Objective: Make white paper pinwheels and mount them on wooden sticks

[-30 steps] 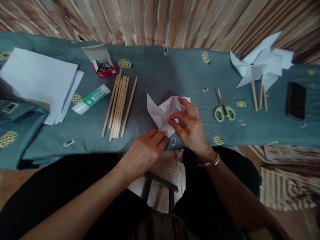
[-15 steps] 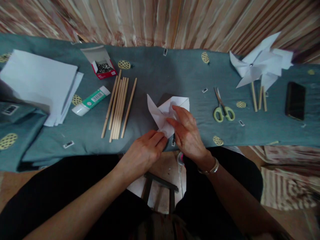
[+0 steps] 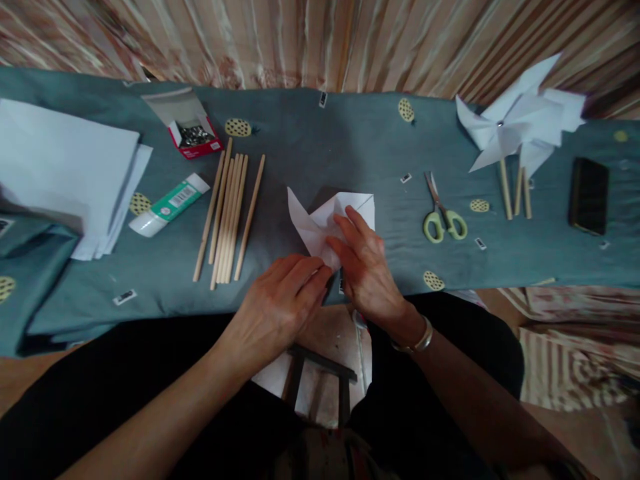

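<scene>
A white paper pinwheel (image 3: 316, 223), partly folded, lies near the front edge of the cloth-covered table. My left hand (image 3: 287, 297) pinches its near corner; the fingertips partly hide the paper. From the right, my right hand (image 3: 367, 270) holds the pinwheel, with the thumb and fingers on its middle. One pointed blade stands up on the left, and a flat corner shows at the far right. Left of the pinwheel lie several wooden sticks (image 3: 229, 220). Scissors (image 3: 441, 213) with green handles rest to the right.
An opened red-and-white box (image 3: 195, 137) holds small metal pieces. A glue stick (image 3: 170, 205) and a stack of white paper (image 3: 65, 160) lie at left. Finished-looking pinwheels (image 3: 520, 120) on sticks and a black phone (image 3: 590, 195) are at right. A striped curtain (image 3: 300, 43) hangs behind.
My left hand has shifted slightly at the near corner, and my right fingers are raised a little more over the paper. The view has moved slightly.
</scene>
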`<state>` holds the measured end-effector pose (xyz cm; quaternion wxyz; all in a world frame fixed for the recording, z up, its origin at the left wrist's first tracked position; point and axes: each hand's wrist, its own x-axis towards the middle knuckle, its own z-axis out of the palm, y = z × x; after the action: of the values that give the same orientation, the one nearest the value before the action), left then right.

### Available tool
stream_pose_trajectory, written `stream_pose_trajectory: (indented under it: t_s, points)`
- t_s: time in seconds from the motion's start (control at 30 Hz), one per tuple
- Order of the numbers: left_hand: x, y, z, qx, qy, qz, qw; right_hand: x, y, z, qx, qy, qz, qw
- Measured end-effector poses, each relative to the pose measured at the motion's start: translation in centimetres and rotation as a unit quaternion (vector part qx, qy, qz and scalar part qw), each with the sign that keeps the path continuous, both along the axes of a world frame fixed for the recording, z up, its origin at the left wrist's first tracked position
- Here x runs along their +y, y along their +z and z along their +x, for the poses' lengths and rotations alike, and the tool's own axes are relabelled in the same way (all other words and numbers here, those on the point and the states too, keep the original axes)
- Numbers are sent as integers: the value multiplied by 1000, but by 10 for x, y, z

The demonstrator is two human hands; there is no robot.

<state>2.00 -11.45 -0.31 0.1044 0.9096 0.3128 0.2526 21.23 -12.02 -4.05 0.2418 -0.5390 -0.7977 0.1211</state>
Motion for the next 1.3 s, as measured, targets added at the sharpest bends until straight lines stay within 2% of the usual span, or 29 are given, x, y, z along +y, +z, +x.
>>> stream_pose_trajectory:
  t_s: [0.27,0.53,0.67,0.8,0.87,0.97,1.1,1.3]
  points:
    - [8,-4,17,36,-5,-5,999,4,8,0,-50,3,24,998]
    - [10,-10,18,66,-6,-7,998,19,11,30,89,-28,-5,996]
    - [9,-11,15,81,-10,8,997,38,11,42,65,-80,12,995]
    - [10,-10,11,93,-13,21,995,48,12,46,35,-59,1,998]
    - [12,-9,8,87,-10,34,996,47,15,47,34,-59,6,998]
    - [17,-8,0,74,-1,56,996,40,22,49,56,-109,-2,992]
    - [28,-7,-11,67,19,79,994,27,30,52,112,-178,-51,976]
    - [29,-1,-8,80,44,81,993,4,24,56,183,-190,-129,956]
